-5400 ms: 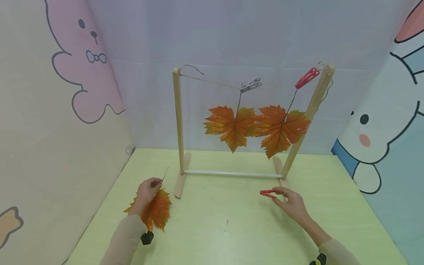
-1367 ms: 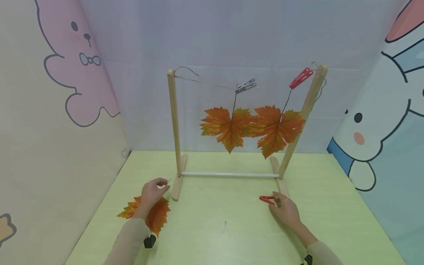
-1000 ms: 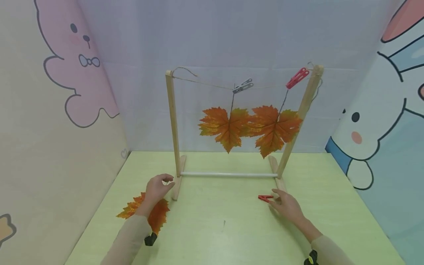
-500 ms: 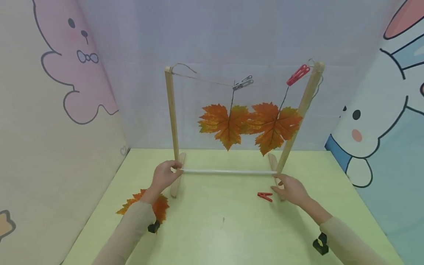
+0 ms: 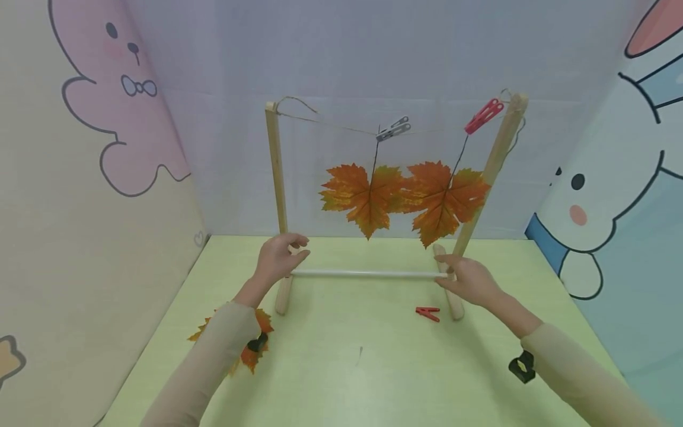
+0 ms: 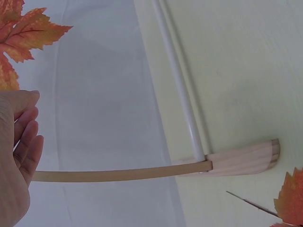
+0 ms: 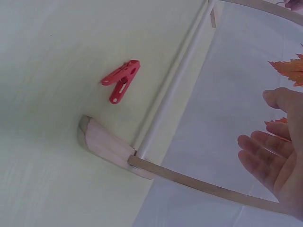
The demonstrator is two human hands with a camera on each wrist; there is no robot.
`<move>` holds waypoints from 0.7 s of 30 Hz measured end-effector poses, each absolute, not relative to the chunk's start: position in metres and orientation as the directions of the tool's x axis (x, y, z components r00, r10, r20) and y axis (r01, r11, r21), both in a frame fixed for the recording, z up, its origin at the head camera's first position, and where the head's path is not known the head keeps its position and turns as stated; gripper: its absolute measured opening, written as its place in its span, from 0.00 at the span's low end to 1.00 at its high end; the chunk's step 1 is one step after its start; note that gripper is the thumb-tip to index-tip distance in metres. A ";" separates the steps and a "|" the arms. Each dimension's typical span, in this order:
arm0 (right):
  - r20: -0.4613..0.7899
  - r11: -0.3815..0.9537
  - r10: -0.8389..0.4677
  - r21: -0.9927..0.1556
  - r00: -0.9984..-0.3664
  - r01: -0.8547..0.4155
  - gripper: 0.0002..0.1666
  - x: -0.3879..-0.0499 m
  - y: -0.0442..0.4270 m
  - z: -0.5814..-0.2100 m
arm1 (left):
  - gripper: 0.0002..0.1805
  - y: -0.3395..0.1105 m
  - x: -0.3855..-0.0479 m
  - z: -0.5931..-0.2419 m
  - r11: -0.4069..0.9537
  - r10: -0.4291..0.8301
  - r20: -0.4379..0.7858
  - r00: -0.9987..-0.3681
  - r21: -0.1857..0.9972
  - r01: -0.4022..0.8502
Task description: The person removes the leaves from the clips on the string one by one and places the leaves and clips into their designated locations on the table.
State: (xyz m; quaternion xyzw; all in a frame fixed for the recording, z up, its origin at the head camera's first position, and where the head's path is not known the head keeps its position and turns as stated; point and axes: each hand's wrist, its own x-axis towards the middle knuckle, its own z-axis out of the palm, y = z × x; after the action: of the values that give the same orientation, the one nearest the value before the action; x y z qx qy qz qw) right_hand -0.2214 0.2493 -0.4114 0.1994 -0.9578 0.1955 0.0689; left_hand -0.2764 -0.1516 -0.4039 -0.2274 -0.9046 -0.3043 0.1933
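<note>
Has the left hand [image 5: 277,258] and right hand [image 5: 469,281] apart, holding nothing, with fingers loosely bent, at opposite ends of the wooden frame [image 5: 277,166]; cannot tell about contact. Shows a red clothespin [image 5: 426,312] on the bench [image 5: 368,385] near the right hand, and a maple leaf [image 5: 251,357] partly behind the left sleeve [image 5: 213,353], toward the bench's left edge.

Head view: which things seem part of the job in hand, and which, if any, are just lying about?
Probably part of the job:
wooden rack
twine line
left hanging leaf
right hanging leaf
grey clothespin
hung red clothespin
loose red clothespin
loose leaf on the table

Probably incidental:
printed bear
printed rabbit
black wrist gear
</note>
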 end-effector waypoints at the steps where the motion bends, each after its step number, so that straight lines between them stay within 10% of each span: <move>1: 0.209 0.845 -0.362 -0.338 -0.908 -0.415 0.26 -0.222 0.249 -0.408 | 0.09 -0.150 -0.277 -0.401 0.708 0.297 0.497 -0.815 0.459 0.537; 21: 0.275 0.810 -0.484 -0.219 -0.831 -0.544 0.24 -0.233 0.236 -0.339 | 0.11 -0.119 -0.291 -0.355 0.672 0.316 0.634 -0.705 0.376 0.639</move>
State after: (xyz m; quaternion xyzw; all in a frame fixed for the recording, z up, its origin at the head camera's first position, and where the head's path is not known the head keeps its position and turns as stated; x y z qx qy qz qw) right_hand -0.2328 0.2362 -0.3393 0.2719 -0.9456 0.1457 0.1037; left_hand -0.2912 -0.1190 -0.3548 -0.2732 -0.8736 -0.2993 0.2695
